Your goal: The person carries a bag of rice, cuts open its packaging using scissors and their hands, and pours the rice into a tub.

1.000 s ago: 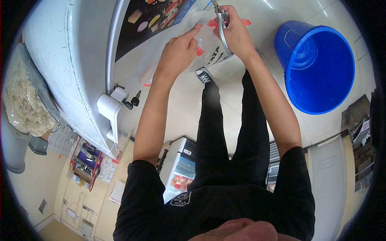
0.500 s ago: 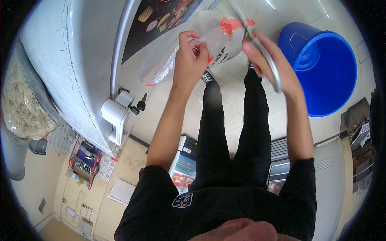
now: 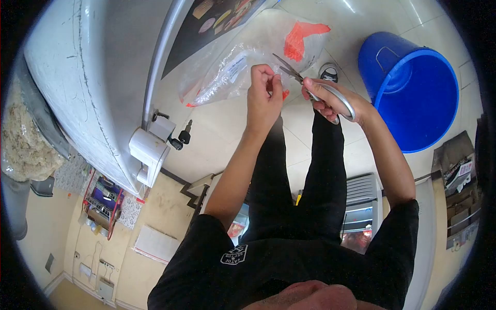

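Observation:
My right hand [image 3: 330,101] grips a pair of metal scissors [image 3: 338,94] by the handles. Their blades are parted and point up and left, just past my left fingertips. My left hand [image 3: 266,98] is closed in a pinch, thumb against curled fingers; what it holds, if anything, is too small to make out. Behind it lies a large clear plastic bag [image 3: 217,72] with red patches and a white label [image 3: 236,67]. Whether my left fingers touch the bag, I cannot tell.
A blue bucket [image 3: 366,67] is on the tiled floor to the right. To the left stands a white appliance [image 3: 77,88] with a long handle and a lock with hanging keys [image 3: 182,137]. My shoe [image 3: 328,72] shows beyond the scissors.
The scissors have moved down and left towards my left hand, and their parted blades now show. My left hand has shifted right and slightly down. More of the bag is visible.

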Demonstrator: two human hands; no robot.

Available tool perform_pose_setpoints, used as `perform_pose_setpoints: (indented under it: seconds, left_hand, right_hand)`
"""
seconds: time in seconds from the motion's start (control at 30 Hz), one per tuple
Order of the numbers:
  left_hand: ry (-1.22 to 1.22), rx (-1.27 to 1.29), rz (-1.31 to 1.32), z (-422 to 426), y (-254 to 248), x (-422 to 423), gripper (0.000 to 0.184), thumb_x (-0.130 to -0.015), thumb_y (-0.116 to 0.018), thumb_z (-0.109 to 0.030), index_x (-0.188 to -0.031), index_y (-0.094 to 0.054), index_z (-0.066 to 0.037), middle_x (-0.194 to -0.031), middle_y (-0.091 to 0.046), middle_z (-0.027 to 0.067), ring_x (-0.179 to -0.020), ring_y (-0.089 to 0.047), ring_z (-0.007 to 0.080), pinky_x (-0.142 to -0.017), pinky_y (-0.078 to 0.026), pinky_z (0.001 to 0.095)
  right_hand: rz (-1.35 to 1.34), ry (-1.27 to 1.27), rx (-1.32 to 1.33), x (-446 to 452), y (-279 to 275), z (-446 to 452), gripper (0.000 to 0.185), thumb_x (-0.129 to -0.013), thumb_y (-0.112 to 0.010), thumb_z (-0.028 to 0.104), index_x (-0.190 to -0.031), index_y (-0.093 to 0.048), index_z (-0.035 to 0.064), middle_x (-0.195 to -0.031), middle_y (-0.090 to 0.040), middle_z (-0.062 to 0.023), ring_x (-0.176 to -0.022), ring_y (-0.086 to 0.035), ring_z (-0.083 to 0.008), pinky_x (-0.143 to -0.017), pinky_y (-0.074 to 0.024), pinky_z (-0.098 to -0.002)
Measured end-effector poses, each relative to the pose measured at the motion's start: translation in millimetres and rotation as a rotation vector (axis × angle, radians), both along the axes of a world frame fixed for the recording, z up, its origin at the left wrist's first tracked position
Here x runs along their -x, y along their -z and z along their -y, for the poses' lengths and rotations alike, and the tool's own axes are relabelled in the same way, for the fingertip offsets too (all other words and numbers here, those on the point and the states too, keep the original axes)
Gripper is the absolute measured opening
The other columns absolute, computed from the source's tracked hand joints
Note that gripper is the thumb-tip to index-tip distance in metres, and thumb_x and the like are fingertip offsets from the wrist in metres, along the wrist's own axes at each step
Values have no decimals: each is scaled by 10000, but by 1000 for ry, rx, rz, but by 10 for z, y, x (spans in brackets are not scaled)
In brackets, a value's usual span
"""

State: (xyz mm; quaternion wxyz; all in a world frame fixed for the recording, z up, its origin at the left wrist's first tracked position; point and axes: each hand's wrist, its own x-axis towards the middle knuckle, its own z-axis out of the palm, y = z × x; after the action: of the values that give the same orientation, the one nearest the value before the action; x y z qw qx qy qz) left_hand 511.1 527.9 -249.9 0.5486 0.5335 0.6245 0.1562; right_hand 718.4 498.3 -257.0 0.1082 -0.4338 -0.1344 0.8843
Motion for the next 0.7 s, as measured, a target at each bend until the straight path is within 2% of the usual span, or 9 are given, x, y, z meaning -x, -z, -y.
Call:
perform_pose_setpoints:
  seconds: [0.17, 0.23, 0.33, 0.4, 0.5, 0.6, 0.7]
  left_hand:
    - [14, -92, -33, 110, 52, -6, 146, -959, -547, 33, -1020, -435, -39, -769, -537, 79, -663, -572, 145, -597, -474, 306]
    - [21, -138, -51, 182, 61, 22, 135, -956, -545, 39, -1000, -447, -43, -766, -533, 83, -663, -577, 155, -598, -476, 310]
    - [106, -146, -117, 208, -12, 33, 116, -965, -533, 38, -986, -453, -44, -773, -541, 76, -667, -578, 140, -602, -510, 298]
    - [72, -84, -56, 231, -26, 101, 106, -977, -525, 28, -991, -450, -44, -775, -541, 61, -669, -571, 118, -603, -536, 283]
    - [-26, -7, 20, 182, -28, 202, 100, -991, -526, 7, -992, -440, -44, -779, -538, 40, -672, -559, 86, -597, -565, 269]
    - [-91, 44, 29, 189, -15, 317, 121, -994, -543, -10, -989, -427, -44, -772, -531, 28, -671, -549, 69, -588, -568, 262]
    - [-77, 33, 17, 204, -20, 328, 145, -993, -559, -19, -983, -416, -42, -754, -524, 23, -668, -549, 61, -584, -566, 263]
  right_hand:
    - [-25, 23, 60, 197, 127, -37, 712, -860, -537, 782, -943, -535, 75, -619, -353, 65, -473, -329, -31, -409, -273, -208]
    - [-11, 65, 94, 285, 80, -41, 613, -919, -530, 703, -901, -513, 90, -609, -324, 76, -463, -294, -26, -402, -233, -209]
    - [-8, 110, 95, 340, 64, 81, 559, -958, -530, 645, -880, -505, 93, -598, -308, 84, -448, -268, -22, -392, -201, -212]
    - [-22, 149, 98, 319, 41, 154, 540, -971, -528, 622, -886, -507, 89, -580, -299, 86, -434, -262, -20, -384, -188, -211]
    - [-45, 231, 78, 276, 27, 378, 578, -965, -491, 664, -907, -505, 90, -595, -316, 73, -443, -290, -23, -389, -210, -211]
    - [-114, 292, 82, 196, -35, 508, 615, -952, -460, 708, -904, -527, 99, -603, -345, 82, -451, -342, -31, -398, -277, -210]
    - [-122, 209, 71, 193, -108, 531, 642, -950, -424, 732, -922, -524, 98, -624, -358, 71, -473, -363, -35, -410, -295, -209]
